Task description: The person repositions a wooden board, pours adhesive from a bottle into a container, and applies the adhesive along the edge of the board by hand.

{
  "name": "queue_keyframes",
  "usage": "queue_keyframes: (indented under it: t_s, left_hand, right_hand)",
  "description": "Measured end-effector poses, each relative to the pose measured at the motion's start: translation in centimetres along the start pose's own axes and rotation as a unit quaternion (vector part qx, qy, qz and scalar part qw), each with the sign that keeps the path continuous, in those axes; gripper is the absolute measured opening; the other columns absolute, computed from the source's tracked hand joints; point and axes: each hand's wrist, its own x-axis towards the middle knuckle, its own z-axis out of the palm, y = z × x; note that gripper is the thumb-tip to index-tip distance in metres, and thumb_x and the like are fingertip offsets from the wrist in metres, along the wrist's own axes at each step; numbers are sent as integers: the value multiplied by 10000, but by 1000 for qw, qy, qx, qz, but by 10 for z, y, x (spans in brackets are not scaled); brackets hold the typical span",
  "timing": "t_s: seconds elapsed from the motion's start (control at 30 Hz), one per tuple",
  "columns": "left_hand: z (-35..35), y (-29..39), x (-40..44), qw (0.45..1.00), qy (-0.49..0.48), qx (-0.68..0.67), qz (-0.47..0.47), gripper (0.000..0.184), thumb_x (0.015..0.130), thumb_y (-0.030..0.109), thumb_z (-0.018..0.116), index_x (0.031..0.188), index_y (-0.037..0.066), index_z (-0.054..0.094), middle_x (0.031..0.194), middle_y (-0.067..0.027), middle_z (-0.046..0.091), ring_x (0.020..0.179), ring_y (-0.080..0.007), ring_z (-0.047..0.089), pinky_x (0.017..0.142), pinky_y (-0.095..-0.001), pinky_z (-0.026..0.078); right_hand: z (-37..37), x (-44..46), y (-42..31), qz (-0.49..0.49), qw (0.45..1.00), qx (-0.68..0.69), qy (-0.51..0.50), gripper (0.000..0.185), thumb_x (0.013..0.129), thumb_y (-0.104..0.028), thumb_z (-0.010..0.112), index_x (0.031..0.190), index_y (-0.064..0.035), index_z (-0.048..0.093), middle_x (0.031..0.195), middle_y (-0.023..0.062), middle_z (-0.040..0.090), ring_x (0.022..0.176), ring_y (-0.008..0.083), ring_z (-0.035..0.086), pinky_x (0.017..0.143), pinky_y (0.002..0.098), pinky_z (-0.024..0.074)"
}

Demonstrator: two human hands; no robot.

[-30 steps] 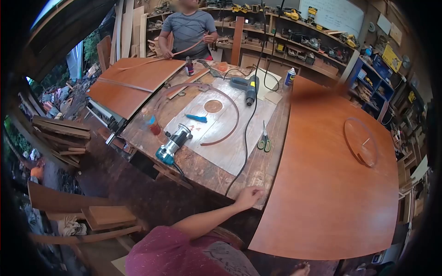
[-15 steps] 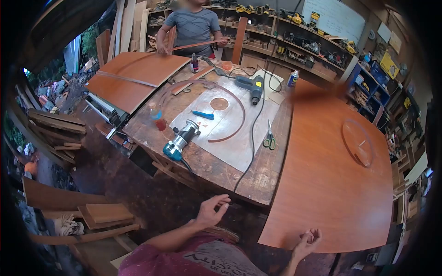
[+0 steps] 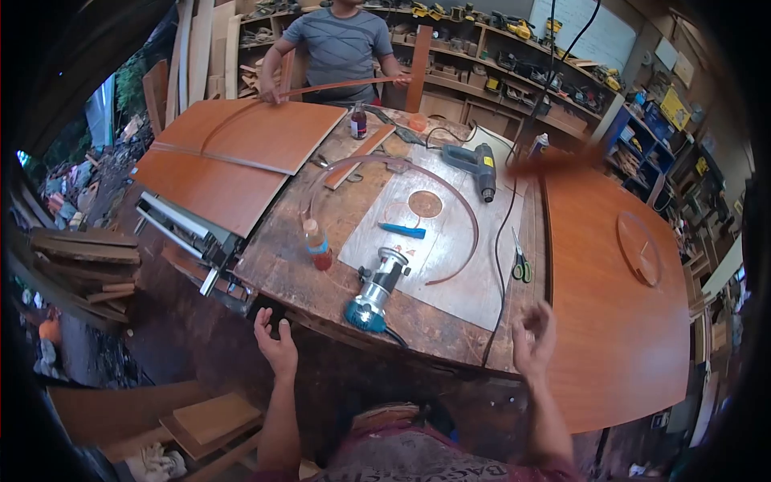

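Observation:
My left hand (image 3: 278, 344) is raised before the workbench's front edge, thumb and fingers apart, holding nothing. My right hand (image 3: 534, 341) is up by the bench's right front corner, fingers loosely bent and nothing seen in them. Between them on the workbench (image 3: 293, 269) lies a teal and silver trim router (image 3: 377, 293). Behind it are a blue cutter-like tool (image 3: 403, 231) and a long curved brown strip (image 3: 474, 233). Green-handled scissors (image 3: 522, 267) lie just beyond my right hand. A bottle with red liquid (image 3: 317, 247) stands left of the router.
Across the bench a person (image 3: 337, 56) holds a thin brown strip (image 3: 345, 83). A heat gun (image 3: 482, 173) and its cord lie on the bench. Brown panels flank it: left panels (image 3: 265, 132) and a large right panel (image 3: 610, 345) bearing a coiled strip (image 3: 620, 241).
My left hand has moved left and my right hand up toward the bench, spreading them apart. The view has shifted, so the bench appears farther right. The other person still holds the strip.

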Motion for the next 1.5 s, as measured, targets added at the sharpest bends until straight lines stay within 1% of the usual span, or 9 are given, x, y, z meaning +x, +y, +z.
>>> queue_keyframes:
  t_s: [0.23,0.6,1.17,1.23,1.27,1.37,1.4,1.43,1.5]
  left_hand:
    - [74,-68,62,967,-102,214,92,638,920,118,663,1495,-42,436,1538,-235,456,1462,-450,363,1228,-535,272]
    - [119,-84,58,950,-4,309,54,486,991,85,528,1464,-25,501,1493,-230,525,1426,-426,441,1216,-521,278]
    - [108,-99,46,970,-19,242,9,441,1057,223,495,1383,-71,539,1441,-244,518,1362,-392,481,1184,-488,328]
    - [74,-134,22,957,-135,248,-71,409,1056,223,478,1349,-45,573,1337,-214,580,1256,-373,529,1127,-502,368]
    - [90,-114,35,893,-74,420,144,342,1040,181,474,1265,-21,633,1202,-175,630,1116,-350,571,1022,-486,433]
    - [91,-99,42,951,-73,285,-99,267,1036,185,467,1041,-31,623,1003,-142,622,945,-297,583,874,-427,473]
    - [112,-77,53,959,-41,276,-41,278,1049,189,466,1087,-34,626,1031,-150,623,984,-289,582,915,-403,464]
    - [128,-71,64,965,4,261,28,292,1062,194,465,1133,-37,628,1058,-159,624,1022,-281,580,955,-379,456]
    - [111,-86,63,962,-30,269,-40,311,1076,163,478,1255,-55,609,1236,-186,635,1187,-291,584,1061,-386,422]
  right_hand:
    - [158,267,24,-61,991,16,-114,696,850,-150,813,1433,5,468,1202,214,678,1002,280,692,837,390,580]
    - [454,569,248,1,973,-175,-151,1044,744,-394,854,1528,71,344,1410,337,547,1326,464,542,1107,498,472]
    - [553,642,332,78,948,-249,-184,1197,748,-550,838,1573,93,256,1286,307,664,1203,423,660,1065,484,518]
    - [542,644,326,52,948,-254,-187,1205,743,-625,825,1558,89,296,1266,308,680,1177,425,678,1036,478,536]
    - [528,637,300,49,936,-287,-196,1204,716,-727,802,1498,86,383,1311,312,660,1210,432,661,1022,474,543]
    - [513,627,280,-40,948,-243,-203,840,775,-584,830,1303,41,643,1154,269,741,1070,386,726,921,468,570]
    - [494,601,252,-22,978,-139,-155,822,767,-348,908,1399,-65,465,1151,255,710,1016,375,714,912,494,567]
    - [470,581,209,-30,977,-132,-165,1137,679,-632,888,1450,58,416,1202,302,703,1129,423,708,971,469,568]
    - [420,525,147,-12,982,-26,-185,1071,704,-433,929,1519,12,397,1159,235,713,1049,324,726,888,410,593]
